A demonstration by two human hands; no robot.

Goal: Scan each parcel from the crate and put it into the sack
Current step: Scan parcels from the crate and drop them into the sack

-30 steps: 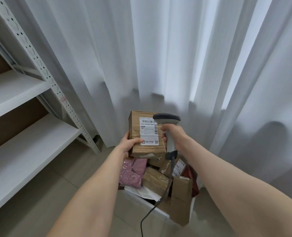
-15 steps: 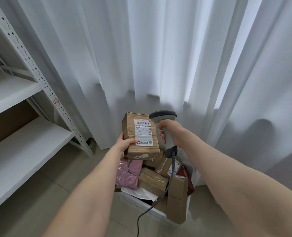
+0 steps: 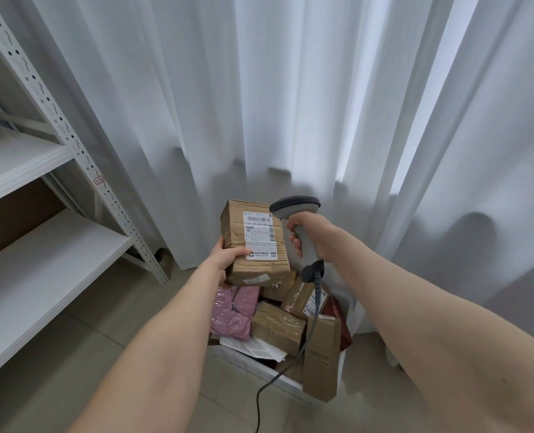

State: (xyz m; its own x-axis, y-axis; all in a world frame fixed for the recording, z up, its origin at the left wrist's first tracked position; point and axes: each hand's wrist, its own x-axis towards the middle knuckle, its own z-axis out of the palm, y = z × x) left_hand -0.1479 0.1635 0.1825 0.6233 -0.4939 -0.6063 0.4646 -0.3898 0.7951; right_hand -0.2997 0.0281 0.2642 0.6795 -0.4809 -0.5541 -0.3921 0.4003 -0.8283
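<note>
Scanning step judged in hand: parcel (image 3: 254,270) held above crate (image 3: 253,365), left hand (image 3: 228,256) clamped on its near corner; scanner (image 3: 293,206) gripped in right hand (image 3: 314,234), just beside label (image 3: 259,235). Label best kept faced to scanner head, parcel steadied. Sack not seen.

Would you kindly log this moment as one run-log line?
left hand: holds cardboard parcel | right hand: grips barcode scanner beside label | crate: holds other parcels
</note>
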